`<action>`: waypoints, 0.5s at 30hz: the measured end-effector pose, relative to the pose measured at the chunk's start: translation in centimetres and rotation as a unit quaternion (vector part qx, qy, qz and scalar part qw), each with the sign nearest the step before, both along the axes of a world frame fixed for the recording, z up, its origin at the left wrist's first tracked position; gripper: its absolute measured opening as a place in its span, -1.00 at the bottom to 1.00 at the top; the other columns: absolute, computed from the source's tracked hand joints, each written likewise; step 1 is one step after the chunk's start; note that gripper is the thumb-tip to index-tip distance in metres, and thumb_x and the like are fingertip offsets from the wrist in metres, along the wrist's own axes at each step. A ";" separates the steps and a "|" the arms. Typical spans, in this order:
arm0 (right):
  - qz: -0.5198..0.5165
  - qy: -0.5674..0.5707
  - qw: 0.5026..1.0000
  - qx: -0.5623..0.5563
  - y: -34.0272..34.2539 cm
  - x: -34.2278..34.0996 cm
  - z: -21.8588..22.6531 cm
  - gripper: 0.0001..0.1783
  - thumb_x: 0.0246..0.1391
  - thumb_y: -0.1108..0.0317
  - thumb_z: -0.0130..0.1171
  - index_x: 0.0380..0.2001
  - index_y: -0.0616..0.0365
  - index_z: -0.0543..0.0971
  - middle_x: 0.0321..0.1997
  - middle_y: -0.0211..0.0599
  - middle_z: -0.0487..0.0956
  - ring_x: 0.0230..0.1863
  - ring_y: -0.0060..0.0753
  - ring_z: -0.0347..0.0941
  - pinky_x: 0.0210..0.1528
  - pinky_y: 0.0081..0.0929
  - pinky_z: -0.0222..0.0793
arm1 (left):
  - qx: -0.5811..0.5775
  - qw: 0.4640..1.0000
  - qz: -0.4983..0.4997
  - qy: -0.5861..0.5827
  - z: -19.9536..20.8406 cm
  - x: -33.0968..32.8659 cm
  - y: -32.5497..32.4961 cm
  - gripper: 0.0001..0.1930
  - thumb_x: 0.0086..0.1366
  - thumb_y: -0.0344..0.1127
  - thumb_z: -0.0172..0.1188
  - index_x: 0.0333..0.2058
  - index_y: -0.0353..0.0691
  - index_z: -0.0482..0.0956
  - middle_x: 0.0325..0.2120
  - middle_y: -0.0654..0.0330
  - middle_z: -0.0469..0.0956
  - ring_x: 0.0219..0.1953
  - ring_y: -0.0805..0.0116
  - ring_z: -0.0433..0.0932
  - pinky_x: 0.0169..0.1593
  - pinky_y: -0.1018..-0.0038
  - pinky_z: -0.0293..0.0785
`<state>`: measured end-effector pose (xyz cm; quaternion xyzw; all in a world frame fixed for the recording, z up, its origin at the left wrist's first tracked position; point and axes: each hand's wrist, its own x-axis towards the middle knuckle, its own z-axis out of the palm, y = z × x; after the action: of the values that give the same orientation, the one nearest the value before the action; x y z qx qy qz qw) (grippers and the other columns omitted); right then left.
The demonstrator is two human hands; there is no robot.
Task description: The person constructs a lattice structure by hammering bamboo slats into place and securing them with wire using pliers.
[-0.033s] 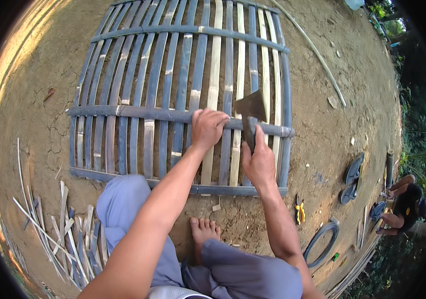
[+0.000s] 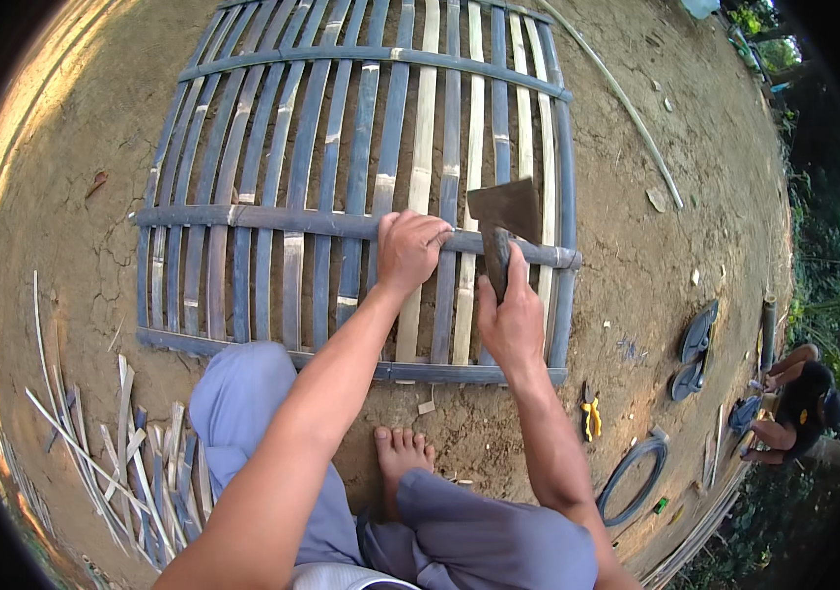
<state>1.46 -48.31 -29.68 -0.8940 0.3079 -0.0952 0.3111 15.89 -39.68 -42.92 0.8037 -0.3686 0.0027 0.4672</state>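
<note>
A slatted bamboo panel (image 2: 341, 295) lies on the ground before me, its dark and pale slats joined by crossbars. My left hand (image 2: 408, 251) is closed at the near-middle crossbar (image 2: 317, 223). Its thumb and finger pinch at a small pale spot on the bar; what they hold is too small to make out. Just to the right, my right hand (image 2: 513, 320) grips the handle of a hatchet (image 2: 508, 208) with a broad dark blade. The blade is over the pale slats by the panel's right side, close to the crossbar.
Loose bamboo strips (image 2: 144, 482) are heaped at lower left. To the right lie yellow-handled pliers (image 2: 591, 413), a coil of dark wire (image 2: 633, 482) and dark sandals (image 2: 697, 352). A long pale pole (image 2: 626, 103) lies beyond the panel. Another person (image 2: 798, 408) crouches at far right.
The hatchet has shifted slightly to the right and its blade has turned. My left hand and the panel stay where they were.
</note>
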 end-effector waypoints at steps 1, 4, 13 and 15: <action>0.002 -0.010 1.000 -0.006 0.1 -0.1 -0.6 -0.34 0.22 0.43 0.21 0.34 0.30 0.25 -0.17 0.32 0.64 -0.19 0.41 0.62 -0.21 0.13 0.55 | -0.011 1.000 0.001 0.002 0.2 0.2 -0.4 -0.94 0.23 -0.24 0.40 -0.36 -0.03 0.74 -0.33 0.38 0.74 -0.18 0.35 0.62 0.05 0.29 0.31; 0.028 0.027 0.999 -0.035 0.2 -1.0 -2.7 -0.31 0.23 0.41 0.21 0.36 0.31 0.23 -0.24 0.34 0.64 -0.21 0.42 0.61 -0.21 0.15 0.53 | -0.010 1.000 0.001 -0.016 0.3 0.2 -0.7 -0.93 0.24 -0.23 0.40 -0.36 -0.03 0.75 -0.33 0.37 0.74 -0.17 0.34 0.62 0.05 0.29 0.31; -0.020 -0.029 0.999 -0.010 -0.3 -1.2 0.5 -0.32 0.29 0.40 0.18 0.40 0.25 0.21 -0.10 0.32 0.65 -0.13 0.37 0.63 -0.17 0.10 0.54 | 0.074 0.996 0.046 -0.025 1.4 7.1 0.2 -0.85 0.32 -0.22 0.31 -0.29 -0.16 0.73 -0.06 0.13 0.71 0.06 0.10 0.61 0.24 0.08 0.39; -0.013 0.030 0.999 0.007 0.1 -1.4 0.0 -0.32 0.29 0.39 0.19 0.41 0.25 0.22 -0.06 0.33 0.64 -0.11 0.36 0.63 -0.15 0.08 0.55 | 0.189 0.973 0.114 -0.062 0.9 8.6 -0.1 -0.55 0.46 0.08 0.10 0.13 -0.08 0.59 0.29 0.05 0.46 0.43 0.10 0.28 0.47 -0.04 0.04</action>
<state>0.06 -48.18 -29.65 -0.8901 0.3295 -0.0697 0.3070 24.50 -39.74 -42.06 0.9125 -0.2966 0.0360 0.2794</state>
